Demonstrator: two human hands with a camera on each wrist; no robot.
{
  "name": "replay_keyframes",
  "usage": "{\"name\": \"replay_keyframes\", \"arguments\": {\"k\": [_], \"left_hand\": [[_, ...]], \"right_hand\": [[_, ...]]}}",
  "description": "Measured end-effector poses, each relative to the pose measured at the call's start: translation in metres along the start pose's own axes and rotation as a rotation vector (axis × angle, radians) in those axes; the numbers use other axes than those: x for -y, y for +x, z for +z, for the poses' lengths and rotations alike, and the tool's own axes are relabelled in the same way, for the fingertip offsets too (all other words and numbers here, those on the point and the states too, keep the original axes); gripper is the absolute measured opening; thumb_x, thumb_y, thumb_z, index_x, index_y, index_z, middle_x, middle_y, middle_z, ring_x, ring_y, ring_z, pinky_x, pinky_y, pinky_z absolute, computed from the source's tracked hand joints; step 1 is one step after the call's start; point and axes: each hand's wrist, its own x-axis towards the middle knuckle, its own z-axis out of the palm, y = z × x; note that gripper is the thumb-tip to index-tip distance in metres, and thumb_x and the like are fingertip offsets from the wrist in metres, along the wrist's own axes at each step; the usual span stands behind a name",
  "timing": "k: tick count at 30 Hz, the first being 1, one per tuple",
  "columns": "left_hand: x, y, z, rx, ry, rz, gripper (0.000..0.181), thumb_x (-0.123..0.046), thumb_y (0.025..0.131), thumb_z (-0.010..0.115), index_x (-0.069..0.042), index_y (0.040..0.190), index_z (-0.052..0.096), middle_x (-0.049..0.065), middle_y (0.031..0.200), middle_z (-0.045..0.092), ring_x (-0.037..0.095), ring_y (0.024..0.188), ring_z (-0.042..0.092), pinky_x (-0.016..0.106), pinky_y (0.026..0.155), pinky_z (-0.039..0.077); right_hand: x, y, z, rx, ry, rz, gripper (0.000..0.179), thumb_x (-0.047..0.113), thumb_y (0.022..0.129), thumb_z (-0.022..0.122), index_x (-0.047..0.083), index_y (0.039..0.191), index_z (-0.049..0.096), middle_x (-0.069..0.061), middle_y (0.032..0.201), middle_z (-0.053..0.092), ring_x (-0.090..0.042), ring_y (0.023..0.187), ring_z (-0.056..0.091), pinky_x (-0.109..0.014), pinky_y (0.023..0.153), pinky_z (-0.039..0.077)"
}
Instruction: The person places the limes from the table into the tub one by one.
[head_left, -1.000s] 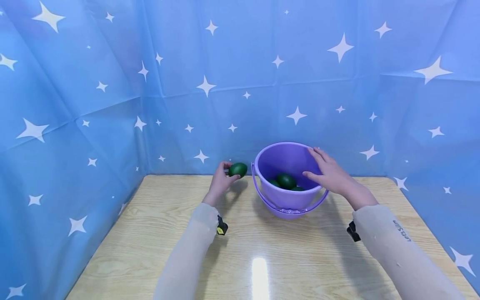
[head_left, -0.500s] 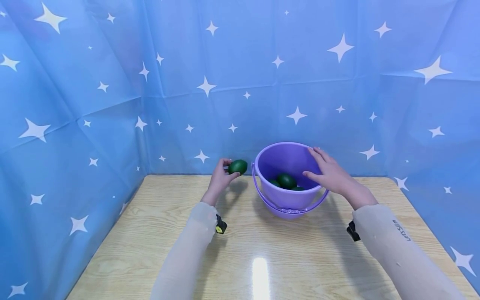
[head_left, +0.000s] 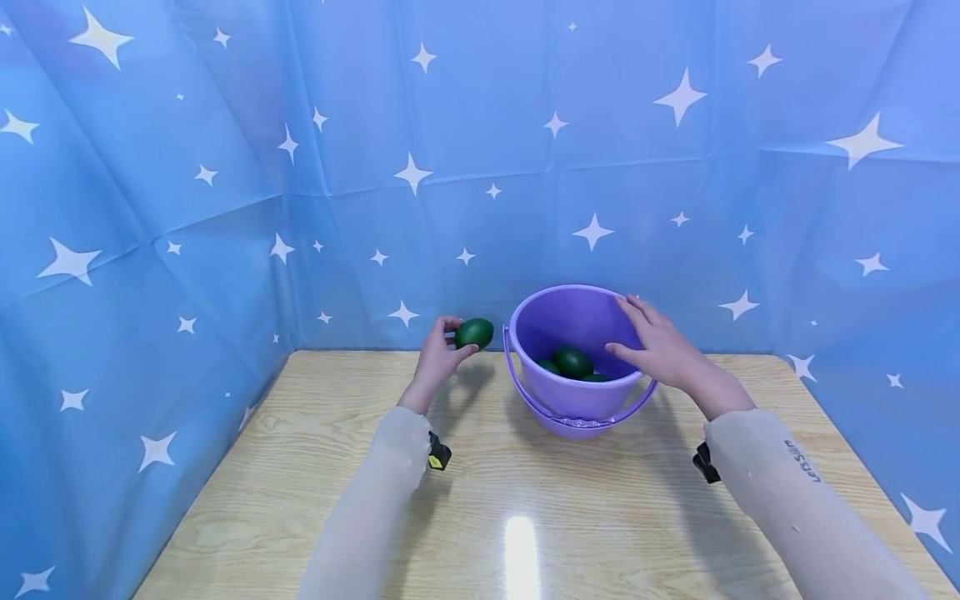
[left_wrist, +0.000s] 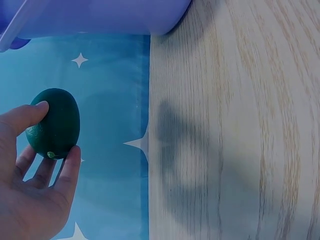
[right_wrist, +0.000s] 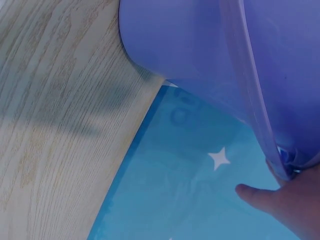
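In the head view my left hand (head_left: 437, 360) pinches a dark green avocado (head_left: 476, 333) left of a purple bucket (head_left: 582, 402). The left wrist view shows the thumb on one side of the avocado (left_wrist: 56, 122) and fingertips at its stem end; its shadow falls on the table below. Several more green avocados (head_left: 573, 363) lie at the bottom of the bucket. My right hand (head_left: 666, 350) holds the bucket's right rim, thumb over the inside. In the right wrist view part of that hand (right_wrist: 292, 205) shows at the handle's joint, with one digit outside the wall.
The bucket's handle (head_left: 585, 423) hangs down at the front. The bucket stands near the back edge of a wooden table (head_left: 600, 517). Blue curtains (head_left: 480, 125) with white stars close in the back and both sides.
My left hand has lifted the avocado slightly and drawn it a touch to the left. The right hand and the bucket have stayed in place.
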Motion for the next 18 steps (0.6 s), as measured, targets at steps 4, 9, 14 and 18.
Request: {"name": "replay_keyframes", "arguments": {"k": [4,9,14,18], "left_hand": [[-0.0008,-0.0003,-0.0012,0.001,-0.008,0.001,0.052,-0.014,0.089,0.074,-0.008,0.133,0.048,0.017,0.141,0.052,0.038,0.126,0.057,0.050,0.107,0.049],[-0.0022,-0.0006,-0.0010,-0.001,-0.015,0.004,0.052,-0.013,0.088,0.075,-0.008,0.132,0.048,0.017,0.141,0.052,0.037,0.126,0.057,0.050,0.107,0.049],[-0.0043,-0.0011,-0.0014,-0.004,-0.022,0.011,0.052,-0.013,0.088,0.075,-0.008,0.132,0.048,0.017,0.141,0.052,0.037,0.126,0.057,0.049,0.107,0.049],[-0.0065,-0.0019,-0.0028,-0.008,-0.032,0.015,0.051,-0.014,0.088,0.075,-0.008,0.131,0.048,0.016,0.140,0.052,0.037,0.126,0.057,0.049,0.106,0.050]], "right_hand": [[-0.0002,0.0002,0.0001,0.001,-0.004,-0.002,0.087,0.047,0.099,0.055,0.011,0.161,0.007,-0.025,0.166,0.005,-0.056,0.148,0.009,-0.080,0.110,0.019],[-0.0004,0.0003,0.0006,-0.007,-0.006,-0.002,0.087,0.049,0.098,0.055,0.011,0.161,0.008,-0.025,0.166,0.006,-0.055,0.148,0.009,-0.079,0.111,0.018],[-0.0011,-0.0002,0.0015,-0.013,-0.007,-0.005,0.088,0.049,0.098,0.055,0.009,0.161,0.008,-0.025,0.166,0.006,-0.055,0.148,0.009,-0.079,0.111,0.018],[0.0000,0.0001,0.0012,-0.015,-0.006,-0.009,0.088,0.050,0.098,0.055,0.009,0.161,0.008,-0.025,0.166,0.006,-0.055,0.148,0.009,-0.079,0.111,0.018]]}}
